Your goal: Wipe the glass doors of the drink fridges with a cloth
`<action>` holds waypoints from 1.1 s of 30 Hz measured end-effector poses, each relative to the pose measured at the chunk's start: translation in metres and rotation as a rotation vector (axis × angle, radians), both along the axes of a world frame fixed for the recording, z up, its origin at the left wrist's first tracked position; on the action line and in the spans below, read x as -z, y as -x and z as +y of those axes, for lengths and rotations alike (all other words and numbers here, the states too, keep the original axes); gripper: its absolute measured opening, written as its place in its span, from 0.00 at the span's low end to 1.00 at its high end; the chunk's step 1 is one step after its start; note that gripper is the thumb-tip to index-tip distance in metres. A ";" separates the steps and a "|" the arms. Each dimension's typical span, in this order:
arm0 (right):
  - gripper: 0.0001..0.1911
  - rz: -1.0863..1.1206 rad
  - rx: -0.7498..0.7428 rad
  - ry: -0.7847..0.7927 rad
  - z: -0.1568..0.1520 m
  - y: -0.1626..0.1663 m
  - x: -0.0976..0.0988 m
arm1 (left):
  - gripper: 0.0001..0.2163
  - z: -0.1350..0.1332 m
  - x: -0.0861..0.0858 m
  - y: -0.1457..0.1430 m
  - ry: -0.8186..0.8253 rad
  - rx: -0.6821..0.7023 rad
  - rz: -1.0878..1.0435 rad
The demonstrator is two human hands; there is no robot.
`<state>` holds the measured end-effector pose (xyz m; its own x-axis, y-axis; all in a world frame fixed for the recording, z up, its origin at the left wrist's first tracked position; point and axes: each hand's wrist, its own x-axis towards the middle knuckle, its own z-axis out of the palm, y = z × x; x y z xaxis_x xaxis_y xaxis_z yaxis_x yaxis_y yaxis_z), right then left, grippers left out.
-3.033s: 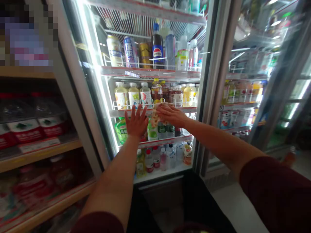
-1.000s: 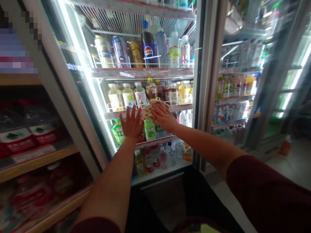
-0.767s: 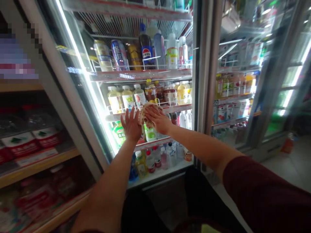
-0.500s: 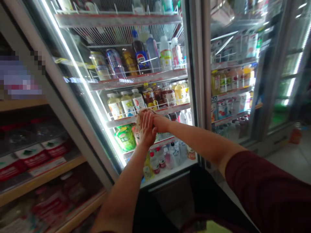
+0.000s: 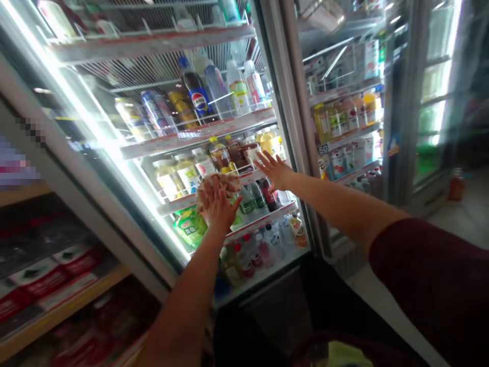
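My left hand [image 5: 218, 208] lies spread over a crumpled, brown-and-white patterned cloth [image 5: 228, 182], pressing it flat toward the glass door [image 5: 168, 173] of a lit drinks fridge. The cloth bunches up above and to the right of its fingertips. To the right, my right hand [image 5: 275, 172] is empty, fingers fanned out, in front of the same glass; whether it touches the pane I cannot tell. Behind the hands stand juice bottles [image 5: 186, 173] on a shelf, and a green pack [image 5: 190, 227] sits lower left.
Fridge shelves hold a cola bottle [image 5: 198, 94] and other drinks. A metal door frame [image 5: 284, 102] divides this fridge from another stocked fridge [image 5: 344, 117]. On the left, a wooden shelf [image 5: 72, 295] carries red-and-white boxes [image 5: 46, 275]. An orange bottle [image 5: 456, 184] stands at far right.
My right hand has come off my left hand and moved right, its fingers spreading. My left hand stays on the cloth, now showing more of it. The view has tilted and shifted.
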<state>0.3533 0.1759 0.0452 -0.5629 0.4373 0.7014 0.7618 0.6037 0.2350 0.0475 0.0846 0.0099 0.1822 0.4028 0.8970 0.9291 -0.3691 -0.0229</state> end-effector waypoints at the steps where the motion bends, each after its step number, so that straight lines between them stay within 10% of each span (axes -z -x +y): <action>1: 0.79 -0.006 0.003 0.000 0.001 0.003 0.000 | 0.28 0.001 -0.009 -0.001 0.001 0.007 0.008; 9: 0.74 0.059 -0.039 -0.041 0.006 0.009 0.007 | 0.31 0.001 -0.082 0.039 -0.106 -0.017 -0.038; 17: 0.77 0.033 0.046 0.035 -0.010 0.013 0.002 | 0.31 -0.016 0.012 0.054 0.102 0.010 0.085; 25: 0.77 -0.048 0.176 0.071 -0.031 0.013 -0.006 | 0.34 -0.034 -0.073 0.076 0.033 -0.254 0.009; 33: 0.75 -0.043 0.150 0.061 -0.029 0.014 -0.005 | 0.34 -0.048 0.015 0.082 0.170 -0.247 -0.067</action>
